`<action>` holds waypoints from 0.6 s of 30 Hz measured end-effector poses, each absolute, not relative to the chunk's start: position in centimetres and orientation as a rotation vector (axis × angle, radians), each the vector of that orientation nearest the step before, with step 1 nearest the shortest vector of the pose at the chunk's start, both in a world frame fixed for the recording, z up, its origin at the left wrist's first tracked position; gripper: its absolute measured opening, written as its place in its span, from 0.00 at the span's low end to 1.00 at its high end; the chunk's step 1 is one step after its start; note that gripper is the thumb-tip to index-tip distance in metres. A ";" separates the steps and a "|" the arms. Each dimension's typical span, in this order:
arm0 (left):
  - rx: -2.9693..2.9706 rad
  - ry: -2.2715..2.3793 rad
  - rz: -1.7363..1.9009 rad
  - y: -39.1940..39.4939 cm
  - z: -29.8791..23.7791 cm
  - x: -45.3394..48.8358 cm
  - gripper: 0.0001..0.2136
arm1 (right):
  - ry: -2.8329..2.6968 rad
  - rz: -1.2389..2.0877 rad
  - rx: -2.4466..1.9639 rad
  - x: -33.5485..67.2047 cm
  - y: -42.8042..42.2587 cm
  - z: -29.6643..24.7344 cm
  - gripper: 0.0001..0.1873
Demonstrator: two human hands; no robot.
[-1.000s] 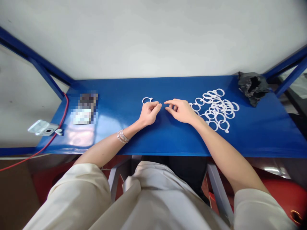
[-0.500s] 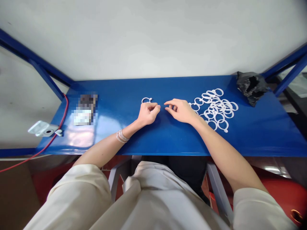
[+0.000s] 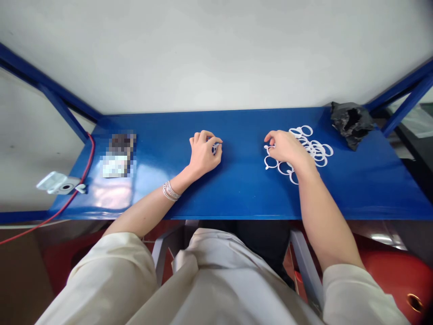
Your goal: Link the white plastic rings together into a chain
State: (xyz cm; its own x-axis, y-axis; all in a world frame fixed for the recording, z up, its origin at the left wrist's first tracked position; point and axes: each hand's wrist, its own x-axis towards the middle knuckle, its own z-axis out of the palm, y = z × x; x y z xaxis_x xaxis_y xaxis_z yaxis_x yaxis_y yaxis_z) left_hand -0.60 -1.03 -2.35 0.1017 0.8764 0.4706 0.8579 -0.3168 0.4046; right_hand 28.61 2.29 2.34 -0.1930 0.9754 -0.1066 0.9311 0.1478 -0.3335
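Observation:
My left hand (image 3: 203,153) rests near the middle of the blue table (image 3: 237,189), fingers curled round a single white plastic ring (image 3: 215,147) that peeks out between thumb and fingers. My right hand (image 3: 286,146) lies over the left side of a heap of several white rings (image 3: 313,149), fingers bent down onto one of them. Most of that ring is hidden under the fingers. Silver bangles (image 3: 169,192) circle my left wrist.
A crumpled black bag (image 3: 352,119) sits at the table's back right corner. A blurred flat object (image 3: 118,155) lies at the left. A small white device (image 3: 61,183) and a red cable (image 3: 88,158) hang by the left edge. A white wall rises behind.
My right hand has moved right from the table's middle onto the ring heap. My left hand has closed over the lone white ring that lay just beyond it.

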 end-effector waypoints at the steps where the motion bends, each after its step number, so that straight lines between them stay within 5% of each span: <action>1: 2.318 1.833 0.997 -1.1 -2.3 -0.6 0.06 | -2.277 0.516 -1.942 28.4 2.1 2.7 0.26; 18: 2.465 1.259 1.169 -2.3 -1.2 0.2 0.10 | -2.076 0.441 -1.127 22.8 0.1 1.5 0.05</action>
